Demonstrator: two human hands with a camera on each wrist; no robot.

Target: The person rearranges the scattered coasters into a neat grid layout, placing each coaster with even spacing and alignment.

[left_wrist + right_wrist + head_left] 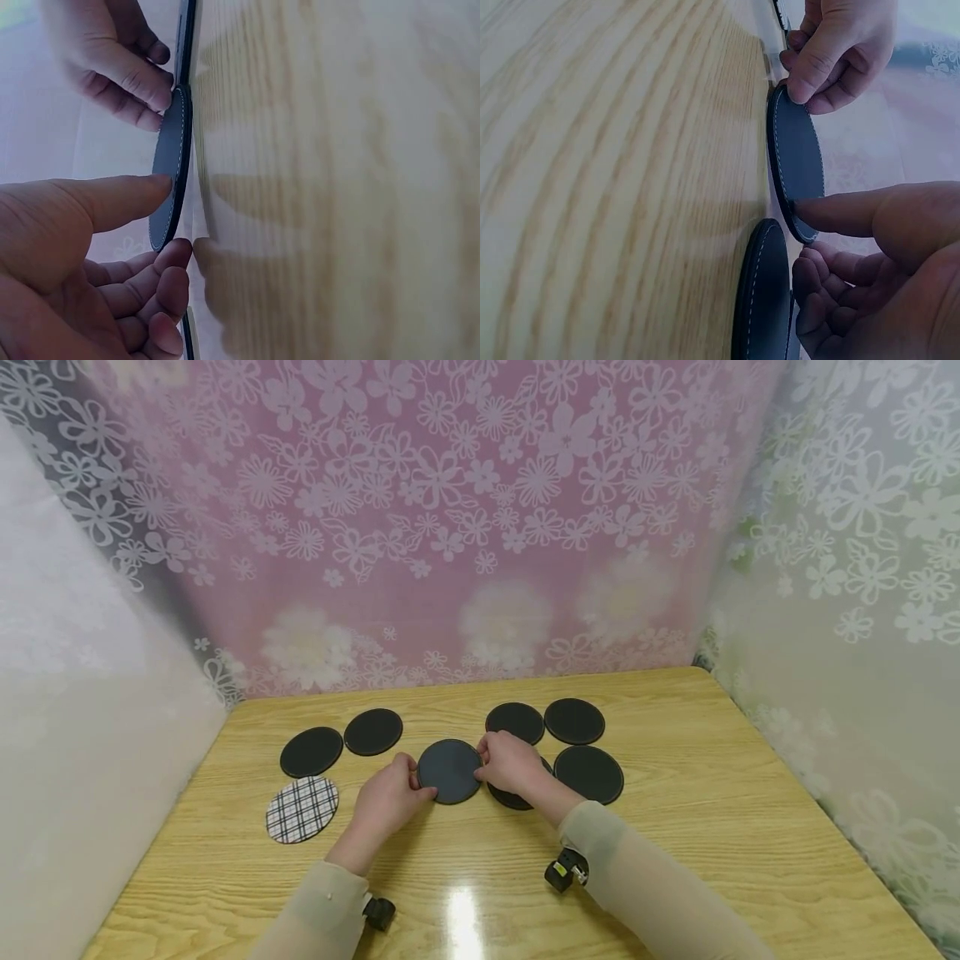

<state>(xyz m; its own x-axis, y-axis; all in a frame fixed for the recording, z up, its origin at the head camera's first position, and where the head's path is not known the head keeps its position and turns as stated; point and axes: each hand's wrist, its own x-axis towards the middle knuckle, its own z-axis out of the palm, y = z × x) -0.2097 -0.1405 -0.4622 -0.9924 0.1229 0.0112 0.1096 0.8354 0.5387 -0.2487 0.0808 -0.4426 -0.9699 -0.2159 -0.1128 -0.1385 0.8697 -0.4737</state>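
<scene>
A round black coaster (pixel 450 771) with pale edge stitching is held between both hands over the middle of the wooden table. My left hand (pixel 390 797) pinches its left edge, thumb on the upper face and fingers at the rim. At the opposite edge, my right hand (pixel 513 767) pinches it the same way. In the right wrist view the held coaster (pixel 799 150) stands slightly off the wood, with another black coaster (pixel 765 300) just below the right fingers. The right hand partly covers that neighbour in the head view.
On the left lie two black coasters, one nearer (pixel 311 752) and one farther (pixel 373 732), plus a plaid white coaster (pixel 302 810). Several black coasters, such as the front right one (pixel 588 774), group at right. Flowered curtains (pixel 480 527) enclose the table (pixel 675 860).
</scene>
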